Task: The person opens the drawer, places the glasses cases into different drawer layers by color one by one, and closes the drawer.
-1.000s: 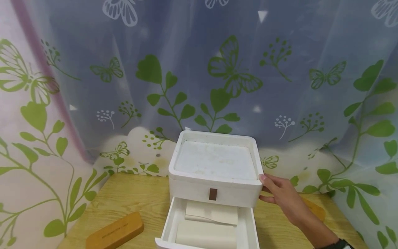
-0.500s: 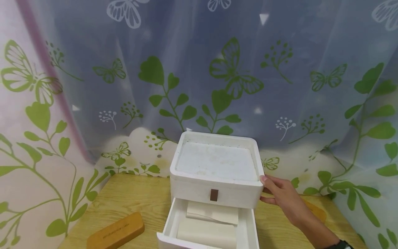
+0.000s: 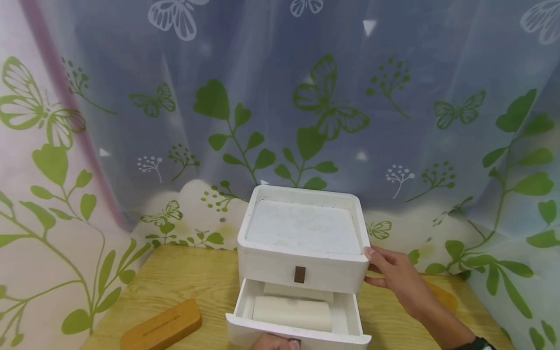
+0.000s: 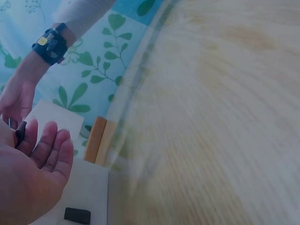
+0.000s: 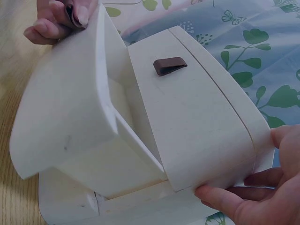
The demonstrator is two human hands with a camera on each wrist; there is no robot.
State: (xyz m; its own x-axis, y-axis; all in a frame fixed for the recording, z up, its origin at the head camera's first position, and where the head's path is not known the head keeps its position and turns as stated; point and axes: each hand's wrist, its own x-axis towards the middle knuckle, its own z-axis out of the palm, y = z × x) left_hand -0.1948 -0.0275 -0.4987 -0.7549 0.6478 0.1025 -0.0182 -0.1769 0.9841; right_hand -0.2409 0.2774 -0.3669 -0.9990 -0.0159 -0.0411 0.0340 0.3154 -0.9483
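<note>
A white drawer cabinet (image 3: 306, 270) stands on the wooden table with its lower drawer (image 3: 258, 325) pulled partly out. My left hand (image 3: 273, 341), low in the head view, pinches that drawer's brown pull tab (image 5: 74, 16). Inside lie cream, paper-like pieces (image 3: 292, 312), the front one rounded like a roll. My right hand (image 3: 395, 277) holds the cabinet's right side, its thumb at the top rim and its fingers spread lower along the side. The upper drawer, with its own brown tab (image 3: 299, 274), is closed.
An orange-brown block (image 3: 162, 325) with dark lettering lies on the table (image 3: 192, 272) to the left. Another orange-brown piece (image 3: 444, 297) shows partly behind the right forearm. A shallow tray top (image 3: 306, 226) caps the cabinet; a patterned curtain (image 3: 280, 97) hangs behind.
My left hand has come into the head view at the lower drawer's tab. The drawer has slid inward, bringing its front into view. My right hand stays on the cabinet.
</note>
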